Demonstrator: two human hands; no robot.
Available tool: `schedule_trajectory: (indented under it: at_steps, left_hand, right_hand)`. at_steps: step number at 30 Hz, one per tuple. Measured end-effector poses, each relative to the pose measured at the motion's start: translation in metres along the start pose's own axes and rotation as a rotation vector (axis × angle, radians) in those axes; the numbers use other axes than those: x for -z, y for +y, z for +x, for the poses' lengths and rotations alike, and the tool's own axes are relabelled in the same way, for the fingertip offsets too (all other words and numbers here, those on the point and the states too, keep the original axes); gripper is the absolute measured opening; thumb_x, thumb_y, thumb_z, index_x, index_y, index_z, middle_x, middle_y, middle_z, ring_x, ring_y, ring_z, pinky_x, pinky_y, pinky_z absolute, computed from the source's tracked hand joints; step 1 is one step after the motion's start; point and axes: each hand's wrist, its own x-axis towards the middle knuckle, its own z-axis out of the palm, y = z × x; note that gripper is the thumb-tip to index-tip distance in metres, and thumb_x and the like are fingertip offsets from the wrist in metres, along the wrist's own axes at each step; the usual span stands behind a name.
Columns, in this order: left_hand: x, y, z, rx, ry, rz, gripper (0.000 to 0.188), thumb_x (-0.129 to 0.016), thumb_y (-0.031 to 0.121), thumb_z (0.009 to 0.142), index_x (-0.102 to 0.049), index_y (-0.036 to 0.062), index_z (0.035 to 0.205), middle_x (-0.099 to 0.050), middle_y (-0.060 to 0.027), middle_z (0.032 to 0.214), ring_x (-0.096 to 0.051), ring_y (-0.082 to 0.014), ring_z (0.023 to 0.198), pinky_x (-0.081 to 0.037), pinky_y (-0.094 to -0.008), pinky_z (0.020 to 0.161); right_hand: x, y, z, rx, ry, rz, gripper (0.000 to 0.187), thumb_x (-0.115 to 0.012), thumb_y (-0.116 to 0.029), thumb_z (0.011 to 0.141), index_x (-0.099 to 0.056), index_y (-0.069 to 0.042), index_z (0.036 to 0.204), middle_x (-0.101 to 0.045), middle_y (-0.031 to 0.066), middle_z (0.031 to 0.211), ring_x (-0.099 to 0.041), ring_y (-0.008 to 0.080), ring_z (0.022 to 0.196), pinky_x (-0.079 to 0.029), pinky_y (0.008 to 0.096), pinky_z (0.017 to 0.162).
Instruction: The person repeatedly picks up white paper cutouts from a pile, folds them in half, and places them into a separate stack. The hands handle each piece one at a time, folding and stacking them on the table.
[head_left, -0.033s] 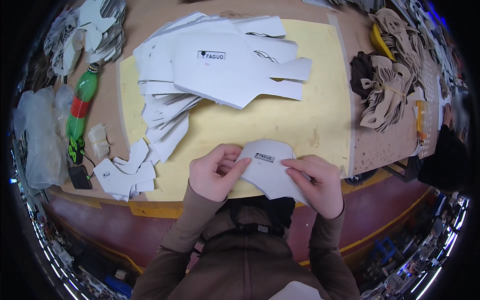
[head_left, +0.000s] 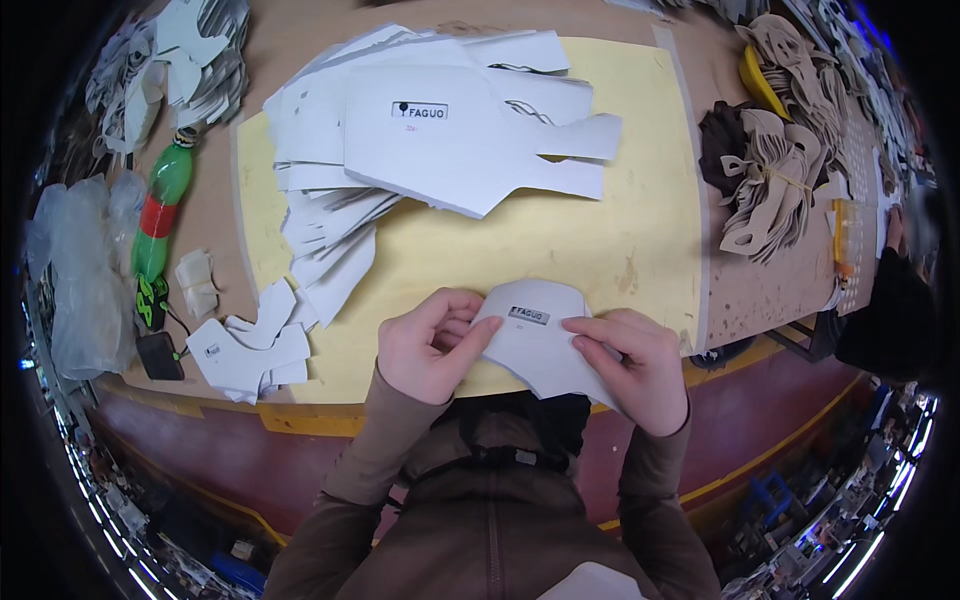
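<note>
At the near edge of the table, my left hand [head_left: 432,342] and my right hand [head_left: 632,362] hold a white cut-out piece of sheet material [head_left: 535,345] between them. It has a curved top edge and a small dark printed label. My left thumb presses its left edge, with the fingers curled behind. My right thumb and forefinger pinch its right side; the other right fingers are partly hidden. Beyond my hands lies a fanned stack of larger white cut pieces [head_left: 440,150], the top one printed too. A smaller pile of white pieces [head_left: 250,350] sits left of my left hand.
Yellow sheeting [head_left: 520,250] covers the table's middle. On the left are a green bottle [head_left: 172,180], a clear plastic bag [head_left: 85,280] and a black device [head_left: 160,356]. Tied beige cut pieces [head_left: 780,190] lie right. Another person's dark sleeve [head_left: 880,320] shows at far right.
</note>
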Motion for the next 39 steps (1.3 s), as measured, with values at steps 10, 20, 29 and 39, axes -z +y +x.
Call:
schedule_trajectory:
  at_steps: [10, 20, 29, 39]
  left_hand:
    - [-0.002, -0.002, 0.008, -0.008, 0.011, 0.008, 0.016, -0.075, 0.006, 0.089, -0.067, -0.0043, 0.099, -0.074, -0.0085, 0.084, -0.070, -0.0098, 0.072, -0.057, -0.0235, 0.065]
    - [-0.004, 0.000, 0.008, 0.010, 0.023, 0.047, 0.016, -0.075, 0.007, 0.087, -0.067, -0.0022, 0.098, -0.073, -0.0075, 0.083, -0.070, -0.0105, 0.070, -0.058, -0.0245, 0.065]
    - [-0.008, 0.004, 0.006, -0.023, 0.038, 0.127, 0.016, -0.075, 0.007, 0.087, -0.065, -0.0005, 0.098, -0.071, -0.0059, 0.082, -0.068, -0.0101, 0.068, -0.057, -0.0253, 0.064]
    - [-0.008, 0.009, 0.008, -0.023, 0.026, 0.176, 0.017, -0.075, 0.007, 0.086, -0.064, -0.0005, 0.098, -0.070, -0.0064, 0.081, -0.068, -0.0113, 0.068, -0.057, -0.0261, 0.062]
  right_hand:
    - [0.001, 0.003, 0.006, -0.038, -0.033, -0.039, 0.022, -0.074, 0.000, 0.082, -0.076, -0.004, 0.104, -0.065, 0.0099, 0.075, -0.061, 0.0212, 0.067, -0.046, 0.0322, 0.061]
    - [0.001, 0.004, 0.009, -0.037, -0.040, -0.050, 0.021, -0.074, -0.001, 0.082, -0.076, -0.004, 0.102, -0.064, 0.0098, 0.073, -0.060, 0.0220, 0.065, -0.045, 0.0327, 0.059]
    - [0.001, 0.004, 0.011, -0.029, -0.036, -0.044, 0.020, -0.074, -0.001, 0.082, -0.076, -0.003, 0.102, -0.064, 0.0101, 0.073, -0.060, 0.0215, 0.064, -0.045, 0.0326, 0.058]
    - [0.000, 0.004, 0.009, -0.021, -0.029, -0.057, 0.020, -0.073, 0.000, 0.082, -0.076, -0.003, 0.102, -0.064, 0.0098, 0.073, -0.060, 0.0214, 0.064, -0.045, 0.0324, 0.058]
